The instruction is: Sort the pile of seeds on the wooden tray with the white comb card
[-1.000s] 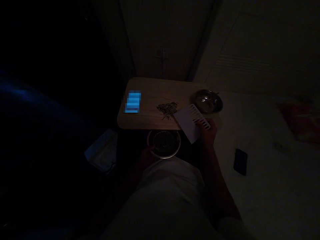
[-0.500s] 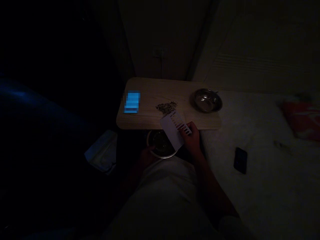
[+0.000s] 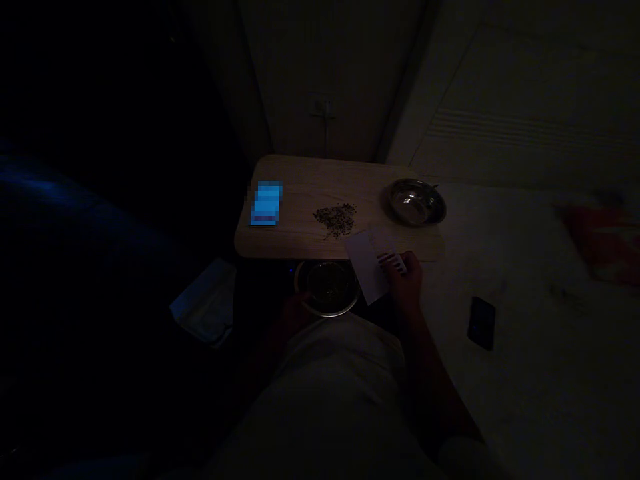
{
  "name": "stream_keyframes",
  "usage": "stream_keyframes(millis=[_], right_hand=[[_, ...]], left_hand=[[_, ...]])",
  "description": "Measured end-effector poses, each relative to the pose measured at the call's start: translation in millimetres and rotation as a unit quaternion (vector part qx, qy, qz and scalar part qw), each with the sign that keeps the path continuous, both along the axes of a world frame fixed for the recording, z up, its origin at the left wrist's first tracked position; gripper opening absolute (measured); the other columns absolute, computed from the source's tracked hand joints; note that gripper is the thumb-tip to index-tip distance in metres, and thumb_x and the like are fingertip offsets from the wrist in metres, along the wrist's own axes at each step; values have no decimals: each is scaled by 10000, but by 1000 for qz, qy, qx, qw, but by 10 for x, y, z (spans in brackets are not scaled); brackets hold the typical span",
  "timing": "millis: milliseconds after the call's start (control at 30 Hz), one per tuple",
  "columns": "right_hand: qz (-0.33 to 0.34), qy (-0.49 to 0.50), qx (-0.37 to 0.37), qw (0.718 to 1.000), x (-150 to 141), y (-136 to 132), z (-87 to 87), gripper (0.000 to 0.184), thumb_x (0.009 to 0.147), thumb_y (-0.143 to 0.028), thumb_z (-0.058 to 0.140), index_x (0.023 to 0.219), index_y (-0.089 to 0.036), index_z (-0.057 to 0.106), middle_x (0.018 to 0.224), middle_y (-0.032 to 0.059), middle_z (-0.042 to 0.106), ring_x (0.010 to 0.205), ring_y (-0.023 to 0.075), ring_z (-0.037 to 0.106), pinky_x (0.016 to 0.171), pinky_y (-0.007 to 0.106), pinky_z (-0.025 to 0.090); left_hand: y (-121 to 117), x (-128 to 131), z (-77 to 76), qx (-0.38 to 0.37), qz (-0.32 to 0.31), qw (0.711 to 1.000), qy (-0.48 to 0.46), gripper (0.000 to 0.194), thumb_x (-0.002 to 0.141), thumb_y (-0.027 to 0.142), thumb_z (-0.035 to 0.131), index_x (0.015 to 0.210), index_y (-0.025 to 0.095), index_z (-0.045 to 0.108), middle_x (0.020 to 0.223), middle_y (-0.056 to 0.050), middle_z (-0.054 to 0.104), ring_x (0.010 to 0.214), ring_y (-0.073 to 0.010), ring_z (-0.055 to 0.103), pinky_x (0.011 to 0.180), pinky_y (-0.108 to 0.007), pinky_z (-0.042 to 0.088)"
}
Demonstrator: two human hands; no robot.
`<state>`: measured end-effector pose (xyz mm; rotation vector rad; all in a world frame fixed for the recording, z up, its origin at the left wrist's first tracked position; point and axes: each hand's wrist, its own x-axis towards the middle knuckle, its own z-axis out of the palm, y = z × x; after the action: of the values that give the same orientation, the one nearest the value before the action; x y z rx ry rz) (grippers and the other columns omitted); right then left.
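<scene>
The room is very dark. My right hand (image 3: 406,285) grips a white card-like sheet (image 3: 369,265) with a slotted edge, held at the near edge of a small wooden table (image 3: 300,240). My left hand (image 3: 294,312) holds the rim of a metal bowl (image 3: 327,288) with dark bits in it, just below the table edge and left of the sheet. A small heap of dark seeds or crumbs (image 3: 335,218) lies on the table beyond the sheet.
A second metal bowl (image 3: 417,202) stands at the table's right end. A glowing blue screen (image 3: 267,203) lies at its left end. A dark phone (image 3: 481,323) rests on the pale bed to the right. A pale bag (image 3: 204,307) sits low left.
My right hand swung the sheet left over the lower bowl, then back right to the table edge. The left hand and bowl stayed put.
</scene>
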<state>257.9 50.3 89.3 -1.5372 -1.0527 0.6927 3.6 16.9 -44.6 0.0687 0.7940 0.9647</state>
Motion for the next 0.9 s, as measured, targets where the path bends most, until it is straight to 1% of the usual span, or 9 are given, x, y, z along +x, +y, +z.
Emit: stream_keyframes(millis=[100, 167, 233, 367, 500, 600, 733, 800, 900], right_hand=[[-12, 23, 25, 999, 45, 29, 18, 255, 729, -334, 705, 725, -219, 477, 645, -64, 507, 598, 111, 450, 584, 245, 375], [-20, 39, 46, 998, 67, 53, 27, 244, 728, -317, 708, 744, -217, 485, 692, -42, 563, 635, 125, 511, 628, 262, 418], [-23, 45, 62, 997, 82, 73, 30, 241, 734, -314, 715, 765, -216, 496, 747, -15, 612, 683, 142, 562, 672, 281, 448], [-23, 12, 73, 997, 86, 97, 39, 251, 746, -347, 726, 808, -212, 523, 765, -18, 608, 687, 138, 555, 659, 266, 443], [-48, -12, 86, 995, 54, 141, 98, 275, 737, -365, 742, 853, -206, 550, 755, -27, 582, 673, 130, 538, 618, 243, 426], [-67, -3, 108, 992, 29, 201, 141, 291, 741, -374, 740, 918, -200, 588, 818, -3, 622, 726, 142, 576, 659, 254, 460], [-34, 19, 129, 991, 17, 270, 131, 293, 793, -409, 696, 991, -194, 672, 942, 47, 702, 848, 185, 642, 786, 321, 513], [-13, 12, 120, 993, 13, 278, 114, 277, 806, -419, 681, 959, -188, 705, 916, 52, 726, 842, 200, 659, 795, 340, 523], [13, 1, 105, 994, -7, 269, 103, 259, 812, -411, 679, 933, -188, 732, 897, 52, 749, 831, 207, 677, 789, 342, 532]], left_hand=[[4, 7, -26, -30, 29, 999, 25, 236, 732, 168, 681, 962, 156, 733, 873, -82, 788, 1082, -333, 699, 1058, -482, 468], [6, 13, -44, -39, 60, 997, 42, 213, 720, 147, 684, 925, 183, 730, 829, -58, 783, 1073, -322, 702, 1052, -468, 474], [8, 14, -61, -48, 71, 995, 48, 201, 724, 154, 686, 917, 180, 732, 859, -68, 786, 1064, -325, 704, 1043, -465, 479], [9, 6, -60, -57, 44, 997, 32, 240, 728, 195, 689, 957, 140, 736, 952, -122, 783, 1075, -361, 695, 1035, -503, 479], [1, 5, -1, -51, 44, 997, 34, 213, 717, 190, 690, 924, 158, 732, 892, -85, 788, 1040, -326, 711, 1039, -468, 480], [3, 23, 42, -34, 27, 999, 29, 207, 716, 186, 691, 915, 152, 736, 895, -87, 791, 1038, -320, 713, 1041, -454, 480], [19, 47, 41, -34, -1, 999, 17, 196, 744, 241, 691, 908, 146, 742, 921, -109, 793, 957, -313, 732, 1019, -462, 496], [21, 49, 33, -39, -4, 999, 15, 186, 742, 240, 693, 888, 136, 742, 911, -112, 793, 928, -304, 737, 1007, -452, 507], [2, 47, 42, -26, 16, 999, 16, 176, 715, 201, 704, 880, 152, 740, 904, -90, 794, 947, -309, 737, 992, -452, 519]])
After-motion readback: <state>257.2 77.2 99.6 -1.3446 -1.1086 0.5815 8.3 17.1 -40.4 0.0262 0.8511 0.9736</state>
